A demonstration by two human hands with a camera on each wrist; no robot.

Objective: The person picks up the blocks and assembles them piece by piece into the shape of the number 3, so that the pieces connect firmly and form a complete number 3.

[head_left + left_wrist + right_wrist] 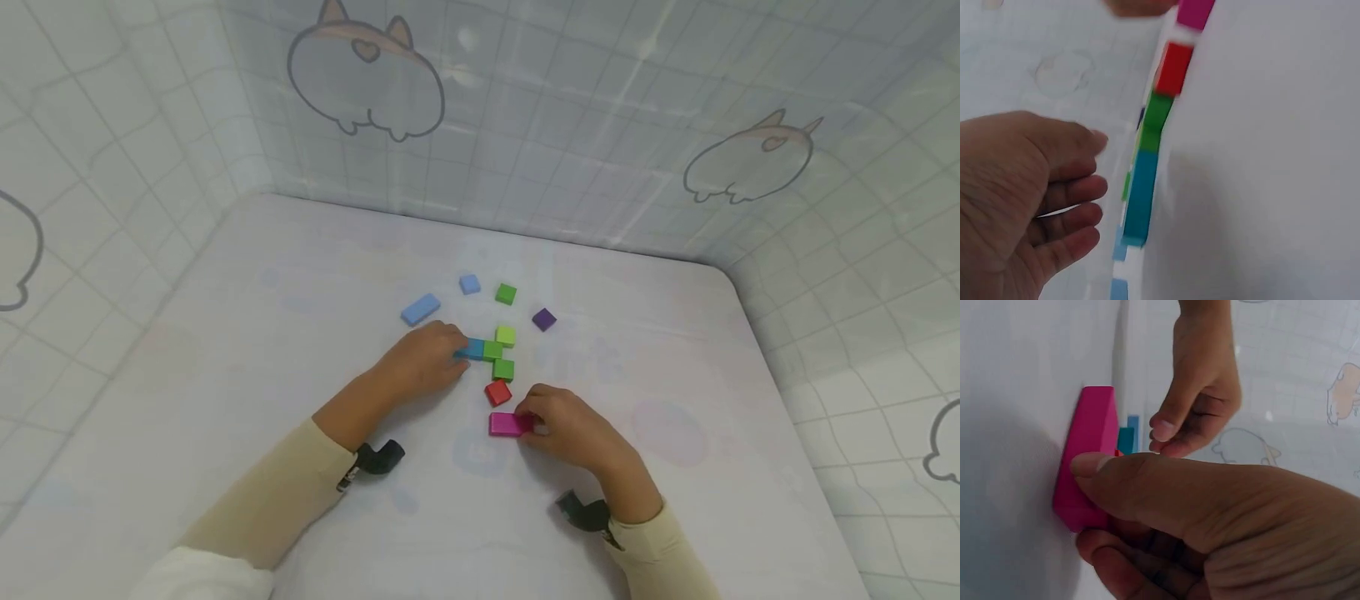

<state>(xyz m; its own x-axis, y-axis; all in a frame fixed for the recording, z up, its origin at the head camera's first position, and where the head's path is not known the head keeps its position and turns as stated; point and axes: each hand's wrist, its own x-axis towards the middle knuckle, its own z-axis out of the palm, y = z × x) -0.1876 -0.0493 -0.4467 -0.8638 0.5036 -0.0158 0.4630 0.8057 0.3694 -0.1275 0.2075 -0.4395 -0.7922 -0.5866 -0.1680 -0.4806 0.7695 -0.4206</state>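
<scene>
My right hand (566, 425) pinches a magenta rectangular block (1091, 444) near one end, the thumb across its face in the right wrist view. My left hand (1029, 187) hovers above a long teal block (1140, 194), its fingers loosely bent and apart from it. A green block (492, 351) adjoins the teal block's right end. Beside that green one, a lime block (506, 336) sits on the far side and a second green block (503, 370) on the near side. A red block (498, 392) lies between these and the magenta block.
Farther back on the white table (300, 250) lie a long light blue block (421, 309), a small light blue block (470, 284), another green block (506, 293) and a purple block (544, 319). Grid-patterned curtains (562, 125) with cartoon animals surround the table's back and sides.
</scene>
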